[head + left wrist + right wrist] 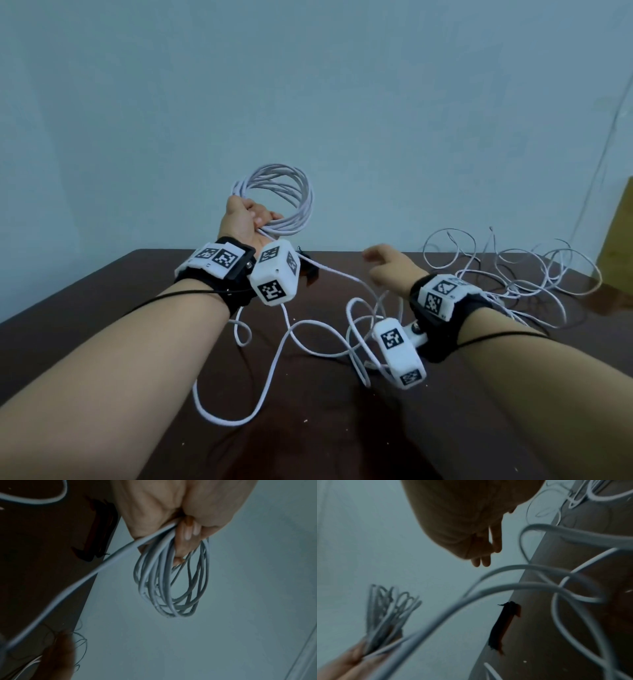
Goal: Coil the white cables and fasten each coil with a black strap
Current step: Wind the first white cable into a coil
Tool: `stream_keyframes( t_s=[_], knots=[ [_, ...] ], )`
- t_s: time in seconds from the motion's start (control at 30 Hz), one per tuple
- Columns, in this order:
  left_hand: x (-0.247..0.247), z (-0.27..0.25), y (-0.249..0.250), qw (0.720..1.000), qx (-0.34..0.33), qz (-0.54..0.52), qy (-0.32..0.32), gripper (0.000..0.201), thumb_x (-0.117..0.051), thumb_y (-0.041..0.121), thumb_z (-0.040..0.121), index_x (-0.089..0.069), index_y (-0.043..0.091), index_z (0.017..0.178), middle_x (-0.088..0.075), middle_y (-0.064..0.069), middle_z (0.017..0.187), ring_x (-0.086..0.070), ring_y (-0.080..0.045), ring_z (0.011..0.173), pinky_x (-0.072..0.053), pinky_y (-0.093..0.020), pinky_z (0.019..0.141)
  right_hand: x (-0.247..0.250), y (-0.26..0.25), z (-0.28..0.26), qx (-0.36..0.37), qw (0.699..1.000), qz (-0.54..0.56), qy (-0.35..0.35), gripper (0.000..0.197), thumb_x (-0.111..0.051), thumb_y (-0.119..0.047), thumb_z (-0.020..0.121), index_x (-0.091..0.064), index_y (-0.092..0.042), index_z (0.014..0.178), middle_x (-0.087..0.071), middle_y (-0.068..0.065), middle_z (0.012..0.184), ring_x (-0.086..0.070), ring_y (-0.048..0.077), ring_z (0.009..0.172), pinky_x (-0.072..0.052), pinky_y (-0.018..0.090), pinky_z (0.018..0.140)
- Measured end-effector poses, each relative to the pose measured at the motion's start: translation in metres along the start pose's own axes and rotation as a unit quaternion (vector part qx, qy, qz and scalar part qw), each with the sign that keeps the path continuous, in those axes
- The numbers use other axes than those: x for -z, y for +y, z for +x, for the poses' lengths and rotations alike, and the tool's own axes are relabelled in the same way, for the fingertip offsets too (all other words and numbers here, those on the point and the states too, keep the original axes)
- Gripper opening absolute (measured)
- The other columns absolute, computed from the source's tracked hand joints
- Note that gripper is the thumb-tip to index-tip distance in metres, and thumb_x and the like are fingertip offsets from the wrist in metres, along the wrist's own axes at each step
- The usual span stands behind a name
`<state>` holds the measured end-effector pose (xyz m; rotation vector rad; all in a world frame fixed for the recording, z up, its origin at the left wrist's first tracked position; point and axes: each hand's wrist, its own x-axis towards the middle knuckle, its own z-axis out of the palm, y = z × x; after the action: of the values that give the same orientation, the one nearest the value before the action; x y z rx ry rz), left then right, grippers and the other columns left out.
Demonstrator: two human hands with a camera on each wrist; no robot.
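Observation:
My left hand (250, 216) is raised above the table's far edge and grips a coil of white cable (291, 192) of several loops. In the left wrist view the fingers (187, 534) curl round the coil (171, 582). The uncoiled tail of the cable (274, 363) runs down from the fist and lies in loose loops on the dark table (102, 308). My right hand (387, 263) hovers over the table to the right, fingers relaxed and holding nothing. In the right wrist view its fingers (484, 559) hang loose. A black strap (503, 626) lies near the table's far edge.
A tangle of thinner white cable (531, 270) spreads over the table's far right. A pale blue wall (308, 85) stands behind the table. A yellowish board (616, 240) leans at the right edge. A thin cord (603, 144) runs down the wall.

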<state>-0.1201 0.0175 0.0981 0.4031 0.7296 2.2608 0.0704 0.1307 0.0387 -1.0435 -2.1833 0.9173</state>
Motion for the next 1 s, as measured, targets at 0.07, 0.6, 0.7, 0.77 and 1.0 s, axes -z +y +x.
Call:
stream_keyframes(
  t_s=[0.07, 0.6, 0.7, 0.77, 1.0],
  knots=[
    [-0.002, 0.001, -0.001, 1.0, 0.003, -0.004, 0.0, 0.035, -0.034, 0.014, 0.093, -0.026, 0.019, 0.059, -0.023, 0.003, 0.037, -0.026, -0.015, 0.038, -0.042, -0.028, 0.055, 0.0, -0.014, -0.005, 0.02, 0.995, -0.038, -0.086, 0.048, -0.052, -0.002, 0.084, -0.051, -0.013, 0.131, -0.053, 0.002, 0.132, -0.053, 0.019, 0.115, -0.043, 0.027, 0.095],
    [0.004, -0.007, -0.025, 0.865, -0.167, 0.462, -0.105, 0.018, -0.033, 0.009, 0.093, -0.036, 0.019, 0.079, -0.037, -0.001, 0.066, -0.035, -0.014, 0.053, -0.038, -0.029, 0.056, 0.012, -0.053, 0.017, -0.086, 0.97, 0.228, 0.019, 0.018, -0.043, -0.001, 0.094, -0.055, -0.007, 0.082, -0.064, 0.012, 0.085, -0.054, 0.019, 0.067, -0.046, 0.029, 0.072],
    [0.001, -0.012, -0.031, 0.801, -0.179, 0.555, -0.138, 0.009, -0.038, 0.011, 0.093, -0.038, 0.017, 0.087, -0.043, -0.004, 0.073, -0.045, -0.021, 0.066, -0.045, -0.041, 0.066, 0.01, -0.062, 0.013, -0.089, 0.938, 0.336, 0.014, 0.027, -0.043, 0.003, 0.094, -0.049, 0.004, 0.12, -0.064, 0.013, 0.089, -0.05, 0.015, 0.066, -0.039, 0.029, 0.063],
    [-0.004, -0.017, -0.033, 0.759, -0.183, 0.606, -0.152, 0.002, -0.039, 0.012, 0.094, -0.037, 0.011, 0.096, -0.044, -0.004, 0.077, -0.047, -0.023, 0.07, -0.048, -0.043, 0.069, 0.005, -0.063, 0.013, -0.069, 0.945, 0.317, 0.028, 0.041, -0.055, -0.001, 0.091, -0.044, 0.008, 0.129, -0.056, 0.009, 0.077, -0.05, 0.012, 0.066, -0.04, 0.027, 0.061],
    [-0.005, -0.032, -0.042, 0.643, -0.171, 0.712, -0.224, 0.017, -0.037, 0.023, 0.101, -0.031, 0.008, 0.105, -0.047, -0.006, 0.09, -0.047, -0.019, 0.076, -0.036, -0.03, 0.069, 0.002, -0.06, 0.004, -0.057, 0.928, 0.369, 0.016, 0.027, -0.04, -0.012, 0.099, -0.059, 0.007, 0.099, -0.06, 0.01, 0.083, -0.056, 0.015, 0.07, -0.045, 0.022, 0.061]
  ],
)
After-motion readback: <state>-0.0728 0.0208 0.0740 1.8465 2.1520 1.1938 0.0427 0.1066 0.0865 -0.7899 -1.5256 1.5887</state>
